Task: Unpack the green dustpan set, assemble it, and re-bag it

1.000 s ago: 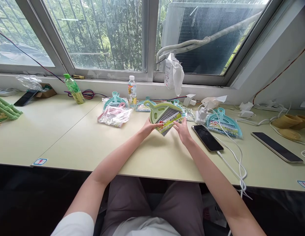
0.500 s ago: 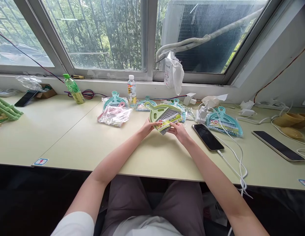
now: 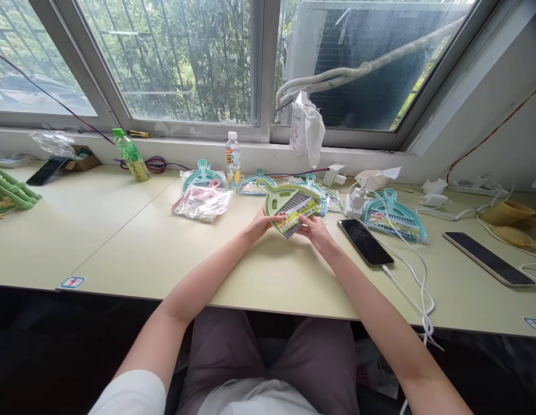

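I have the green dustpan-and-brush set [image 3: 290,203] in both hands, in front of me over the middle of the surface [image 3: 134,253], its handle pointing up to the left and its printed label facing me. My left hand [image 3: 260,223] is closed around its lower left edge, thumb on the front. My right hand [image 3: 314,229] grips the lower right part, thumb lying on the label; how far its fingers reach behind, I can't tell.

Right behind what I'm holding, a teal dustpan set [image 3: 322,203] is partly covered from my view, with another teal set [image 3: 253,184] to its left. Farther left, a pink package [image 3: 202,206] in clear wrap overlaps the lower part of one more teal set [image 3: 203,174], and a white-capped bottle [image 3: 233,158] stands beside that. To my right, a black phone [image 3: 365,242] lies near my wrist, with a white cable [image 3: 406,291] plugged into it. A white charger [image 3: 355,202] sits beyond the phone, and a cord runs across the front of the rightmost teal set [image 3: 395,214], so that one isn't free of the wires. A larger dark-screened device [image 3: 488,259] lies farther right. Well off to the left stands a green bottle [image 3: 132,155], tilted.
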The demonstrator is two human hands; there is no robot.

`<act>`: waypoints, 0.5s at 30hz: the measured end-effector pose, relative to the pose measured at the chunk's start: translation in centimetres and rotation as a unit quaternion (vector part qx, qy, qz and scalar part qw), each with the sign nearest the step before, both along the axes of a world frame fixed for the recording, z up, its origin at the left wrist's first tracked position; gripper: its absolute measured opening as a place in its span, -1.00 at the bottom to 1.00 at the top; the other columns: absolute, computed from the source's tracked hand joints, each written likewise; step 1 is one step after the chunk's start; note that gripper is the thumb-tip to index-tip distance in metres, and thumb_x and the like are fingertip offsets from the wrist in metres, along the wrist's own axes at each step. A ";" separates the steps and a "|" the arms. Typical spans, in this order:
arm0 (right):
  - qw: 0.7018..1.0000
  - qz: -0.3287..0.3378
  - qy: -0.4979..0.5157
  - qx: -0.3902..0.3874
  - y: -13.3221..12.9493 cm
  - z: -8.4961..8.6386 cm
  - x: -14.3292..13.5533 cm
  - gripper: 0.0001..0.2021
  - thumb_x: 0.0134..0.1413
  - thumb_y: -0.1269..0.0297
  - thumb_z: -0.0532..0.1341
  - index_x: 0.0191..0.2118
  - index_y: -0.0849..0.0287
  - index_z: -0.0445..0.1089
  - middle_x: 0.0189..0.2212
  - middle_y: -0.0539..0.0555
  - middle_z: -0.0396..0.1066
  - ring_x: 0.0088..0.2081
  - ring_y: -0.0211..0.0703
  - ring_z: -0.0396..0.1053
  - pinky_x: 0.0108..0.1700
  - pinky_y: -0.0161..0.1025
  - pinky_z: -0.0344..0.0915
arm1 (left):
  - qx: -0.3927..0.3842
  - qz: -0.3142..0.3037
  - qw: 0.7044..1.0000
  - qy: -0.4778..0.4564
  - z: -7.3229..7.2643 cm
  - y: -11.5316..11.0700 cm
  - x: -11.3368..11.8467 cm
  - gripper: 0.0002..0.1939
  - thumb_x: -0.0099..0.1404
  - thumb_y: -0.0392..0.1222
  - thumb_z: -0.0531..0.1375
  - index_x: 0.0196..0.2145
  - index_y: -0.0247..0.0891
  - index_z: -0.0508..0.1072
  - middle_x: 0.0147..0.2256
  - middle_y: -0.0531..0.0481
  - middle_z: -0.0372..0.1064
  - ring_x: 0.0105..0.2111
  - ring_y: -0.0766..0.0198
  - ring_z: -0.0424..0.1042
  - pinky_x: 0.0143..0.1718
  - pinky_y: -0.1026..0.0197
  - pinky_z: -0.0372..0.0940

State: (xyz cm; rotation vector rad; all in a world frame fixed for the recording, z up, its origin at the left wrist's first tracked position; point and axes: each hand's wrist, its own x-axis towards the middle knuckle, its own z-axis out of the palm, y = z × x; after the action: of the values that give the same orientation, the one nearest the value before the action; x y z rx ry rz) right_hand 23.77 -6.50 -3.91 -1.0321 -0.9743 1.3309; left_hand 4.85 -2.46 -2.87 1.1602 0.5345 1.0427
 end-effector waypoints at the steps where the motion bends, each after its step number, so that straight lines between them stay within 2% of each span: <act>1: 1.000 0.003 0.005 -0.002 0.0 0.0 0.0 -0.86 0.14 0.26 0.26 -0.18 0.13 0.38 -0.19 0.07 0.55 -0.28 -0.15 0.54 -0.11 -0.13 0.52 | -0.006 0.003 1.000 -0.001 0.0 0.0 0.0 -0.39 -0.07 -0.29 0.43 -0.02 -0.25 0.41 -0.03 -0.13 0.45 -0.02 0.04 0.45 0.08 -0.04 0.30; 9: 1.000 -0.002 0.017 -0.014 0.0 -0.1 -0.2 -0.86 0.16 0.24 0.27 -0.18 0.13 0.40 -0.16 0.08 0.55 -0.23 -0.14 0.54 -0.07 -0.14 0.51 | -0.023 0.008 1.000 -0.010 -0.1 0.2 0.0 -0.41 -0.07 -0.32 0.41 -0.04 -0.25 0.40 -0.08 -0.11 0.47 -0.07 0.07 0.47 0.06 -0.03 0.31; 15: 0.999 0.028 0.022 -0.001 -0.1 0.2 -0.1 -0.85 0.11 0.28 0.30 -0.18 0.14 0.43 -0.18 0.07 0.56 -0.23 -0.13 0.54 -0.09 -0.14 0.52 | -0.005 0.009 1.000 -0.009 -0.1 0.4 -0.2 -0.39 -0.07 -0.31 0.42 -0.03 -0.26 0.40 -0.06 -0.11 0.47 -0.06 0.09 0.46 0.05 0.02 0.32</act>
State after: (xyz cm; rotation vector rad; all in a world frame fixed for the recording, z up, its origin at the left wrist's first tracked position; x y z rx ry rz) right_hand 23.65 -6.58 -3.68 -0.9800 -0.9749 1.3950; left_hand 4.68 -2.10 -2.95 1.1379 0.5375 1.0635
